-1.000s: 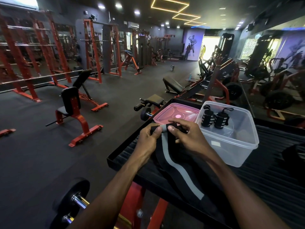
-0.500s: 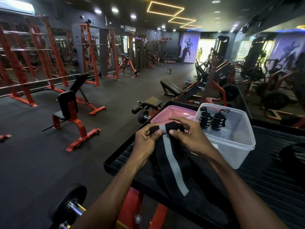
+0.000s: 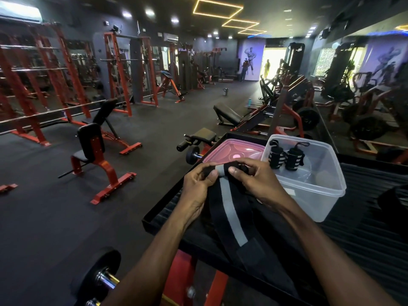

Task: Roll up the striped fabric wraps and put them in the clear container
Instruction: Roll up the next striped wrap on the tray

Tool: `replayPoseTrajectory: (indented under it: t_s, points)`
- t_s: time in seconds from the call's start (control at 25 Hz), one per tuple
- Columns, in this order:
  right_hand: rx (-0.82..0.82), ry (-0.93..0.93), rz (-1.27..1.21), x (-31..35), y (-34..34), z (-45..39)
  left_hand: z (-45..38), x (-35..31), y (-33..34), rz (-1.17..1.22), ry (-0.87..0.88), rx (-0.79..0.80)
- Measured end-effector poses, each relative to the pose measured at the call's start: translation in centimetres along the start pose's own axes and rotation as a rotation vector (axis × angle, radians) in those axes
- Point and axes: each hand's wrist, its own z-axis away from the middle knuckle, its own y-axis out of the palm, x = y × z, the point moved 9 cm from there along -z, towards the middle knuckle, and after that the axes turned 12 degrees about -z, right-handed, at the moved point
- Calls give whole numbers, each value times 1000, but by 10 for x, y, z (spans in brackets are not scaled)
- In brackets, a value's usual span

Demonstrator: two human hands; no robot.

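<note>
**gymrat_07:** Looking at the wrap job here. Both hands are on the far end of a black wrap (image 3: 231, 208) with a grey stripe. The left hand (image 3: 198, 184) has its thumb and curled fingers pinching the rolled-over end, and the right hand (image 3: 254, 180) pinches the same end from the other side, thumb on top. The rest of the wrap lies flat, running back toward the person over the black ribbed tray (image 3: 167, 208).

**plateloader:** Where's the box sitting?

**gymrat_07:** The clear container (image 3: 318, 193) is on the tray just right of the hands, close to the right wrist. Two rolled wraps (image 3: 284, 156) stand upright inside it already, side by side at the far left corner, black with grey stripes, loops poking up.

**plateloader:** And the pink thing?

**gymrat_07:** A pink lid (image 3: 234, 151), lying flat on the tray just behind the hands and touching or nearly touching the container's left wall; can't tell which. There's a dumbbell (image 3: 99, 274) low at the left, below the tray edge, and a red-framed seat (image 3: 92, 149) out on the dark floor.
</note>
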Motion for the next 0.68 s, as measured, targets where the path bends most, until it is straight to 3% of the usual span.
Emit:
replayPoseTrajectory:
  t_s: [0.2, 0.44, 0.68]
  points:
    - [-38, -58, 14, 5, -3, 1, 3, 12, 11, 154, -140, 89]
    - [-15, 50, -1, -2, -1, 3, 2, 5, 8, 40, -40, 94]
    - [4, -50, 114, 6, 5, 6, 4, 13, 15, 66, -111, 105]
